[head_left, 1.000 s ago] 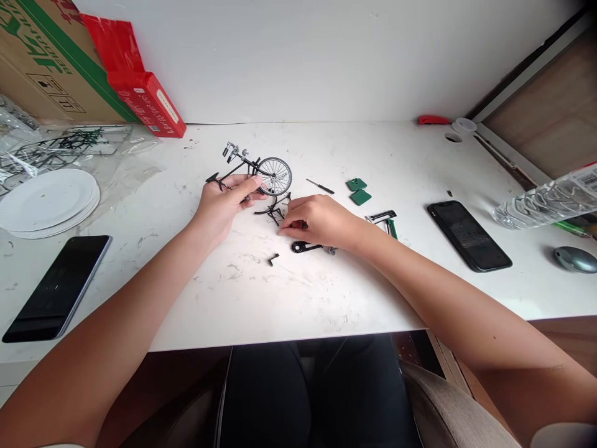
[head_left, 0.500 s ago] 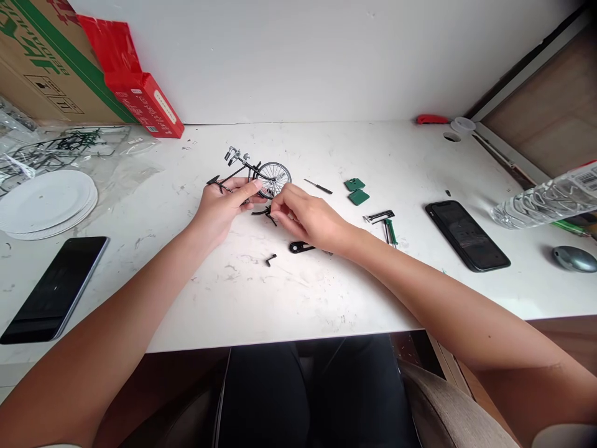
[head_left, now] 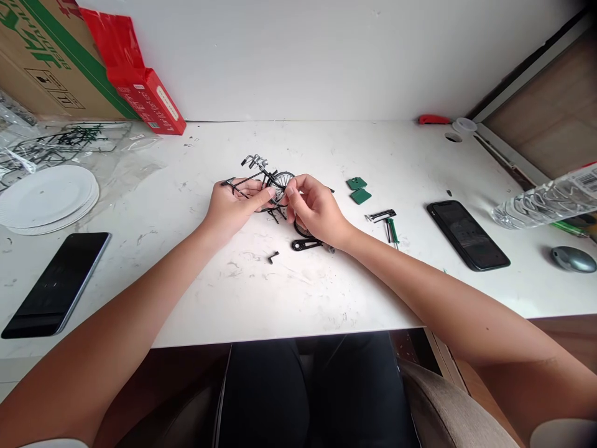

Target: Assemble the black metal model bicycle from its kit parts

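Observation:
A small black model bicycle (head_left: 254, 182) with silver-grey handlebars is in my left hand (head_left: 236, 202), whose thumb and fingers close around its frame beside the spoked wheel (head_left: 283, 179). My right hand (head_left: 319, 208) is closed, thumb and fingertips pinching at the right side of that wheel; any small piece between them is hidden. Under the hands lies a thin black part (head_left: 275, 215). Partly covered by my right hand, another black wheel (head_left: 302, 231) rests on the table near a black crank-like piece (head_left: 305, 244). A tiny bent black part (head_left: 273, 257) lies closer to me.
Two green plates (head_left: 359, 190) and a black-and-green frame piece (head_left: 389, 224) lie to the right. Farther right are a phone (head_left: 469, 235), a mouse (head_left: 574, 259) and a water bottle (head_left: 545, 199). Another phone (head_left: 58, 283), white plates (head_left: 46, 196) and a red box (head_left: 152, 102) stand left.
Both hands and the bicycle have shifted slightly right, and the bicycle has turned a little. My right hand has risen along the wheel, uncovering more of the black pieces below.

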`<action>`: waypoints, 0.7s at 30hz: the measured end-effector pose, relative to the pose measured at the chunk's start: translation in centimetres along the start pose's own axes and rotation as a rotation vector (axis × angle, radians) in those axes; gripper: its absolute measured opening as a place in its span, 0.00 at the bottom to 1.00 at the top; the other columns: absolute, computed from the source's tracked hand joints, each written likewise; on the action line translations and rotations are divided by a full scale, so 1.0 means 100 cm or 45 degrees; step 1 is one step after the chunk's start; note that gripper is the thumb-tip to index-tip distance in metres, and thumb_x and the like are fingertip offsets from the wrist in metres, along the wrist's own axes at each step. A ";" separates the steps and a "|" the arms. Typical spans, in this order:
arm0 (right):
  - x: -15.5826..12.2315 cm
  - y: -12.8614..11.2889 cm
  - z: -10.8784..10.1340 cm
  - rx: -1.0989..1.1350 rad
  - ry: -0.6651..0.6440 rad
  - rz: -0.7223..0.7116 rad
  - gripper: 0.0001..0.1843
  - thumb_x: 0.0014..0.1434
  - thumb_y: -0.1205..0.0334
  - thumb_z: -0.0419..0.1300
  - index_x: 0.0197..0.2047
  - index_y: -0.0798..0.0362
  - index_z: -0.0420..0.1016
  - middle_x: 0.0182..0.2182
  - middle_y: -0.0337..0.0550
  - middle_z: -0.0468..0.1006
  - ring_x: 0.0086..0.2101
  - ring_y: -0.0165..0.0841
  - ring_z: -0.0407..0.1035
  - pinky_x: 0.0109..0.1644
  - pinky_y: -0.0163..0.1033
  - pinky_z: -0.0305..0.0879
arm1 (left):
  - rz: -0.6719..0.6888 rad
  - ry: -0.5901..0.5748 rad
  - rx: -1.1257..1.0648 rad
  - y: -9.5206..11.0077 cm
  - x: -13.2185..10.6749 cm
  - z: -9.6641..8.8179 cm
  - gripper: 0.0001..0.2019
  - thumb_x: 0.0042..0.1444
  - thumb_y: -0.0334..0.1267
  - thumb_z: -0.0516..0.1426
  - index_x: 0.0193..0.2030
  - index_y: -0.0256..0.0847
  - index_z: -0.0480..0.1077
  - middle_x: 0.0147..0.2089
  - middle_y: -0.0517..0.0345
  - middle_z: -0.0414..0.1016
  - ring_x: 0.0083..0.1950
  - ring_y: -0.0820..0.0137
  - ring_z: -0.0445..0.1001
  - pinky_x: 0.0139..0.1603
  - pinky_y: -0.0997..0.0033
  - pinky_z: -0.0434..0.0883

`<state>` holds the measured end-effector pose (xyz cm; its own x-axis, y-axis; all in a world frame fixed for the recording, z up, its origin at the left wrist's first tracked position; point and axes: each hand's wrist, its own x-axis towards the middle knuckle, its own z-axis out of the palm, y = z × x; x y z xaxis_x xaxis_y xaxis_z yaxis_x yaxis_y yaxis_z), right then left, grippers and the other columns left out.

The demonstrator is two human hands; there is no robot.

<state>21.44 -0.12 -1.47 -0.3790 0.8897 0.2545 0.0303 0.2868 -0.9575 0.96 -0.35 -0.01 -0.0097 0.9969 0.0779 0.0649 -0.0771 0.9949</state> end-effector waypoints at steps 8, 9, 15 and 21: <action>-0.001 0.000 -0.001 -0.077 0.123 -0.078 0.21 0.74 0.38 0.61 0.46 0.48 0.67 0.38 0.41 0.77 0.27 0.27 0.69 0.29 0.38 0.66 | -0.027 -0.060 0.006 0.003 -0.005 0.007 0.15 0.51 0.45 0.77 0.37 0.38 0.83 0.38 0.51 0.86 0.38 0.63 0.86 0.43 0.66 0.80; -0.001 -0.001 -0.001 -0.082 0.138 -0.087 0.20 0.74 0.39 0.61 0.45 0.48 0.67 0.37 0.41 0.76 0.27 0.28 0.68 0.29 0.39 0.66 | -0.036 -0.075 0.002 0.004 -0.006 0.008 0.14 0.52 0.44 0.77 0.37 0.37 0.83 0.38 0.51 0.86 0.38 0.63 0.86 0.44 0.66 0.80; 0.000 -0.006 -0.001 -0.078 0.287 -0.113 0.20 0.74 0.38 0.60 0.45 0.46 0.64 0.38 0.42 0.75 0.29 0.30 0.67 0.29 0.41 0.65 | -0.008 -0.097 0.037 0.008 -0.009 0.009 0.13 0.53 0.43 0.76 0.37 0.38 0.83 0.37 0.50 0.86 0.40 0.62 0.86 0.50 0.63 0.81; 0.000 -0.005 -0.001 -0.102 0.269 -0.109 0.17 0.75 0.42 0.59 0.45 0.46 0.64 0.37 0.42 0.73 0.28 0.30 0.63 0.29 0.41 0.62 | 0.031 -0.159 0.071 0.006 -0.009 0.007 0.13 0.54 0.44 0.76 0.37 0.38 0.83 0.38 0.49 0.87 0.40 0.62 0.85 0.50 0.63 0.82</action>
<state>21.56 -0.25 -1.03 -0.1819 0.9132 0.3647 0.0832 0.3839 -0.9196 1.72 -1.30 0.45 0.1166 0.9891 0.0901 0.1188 -0.1039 0.9875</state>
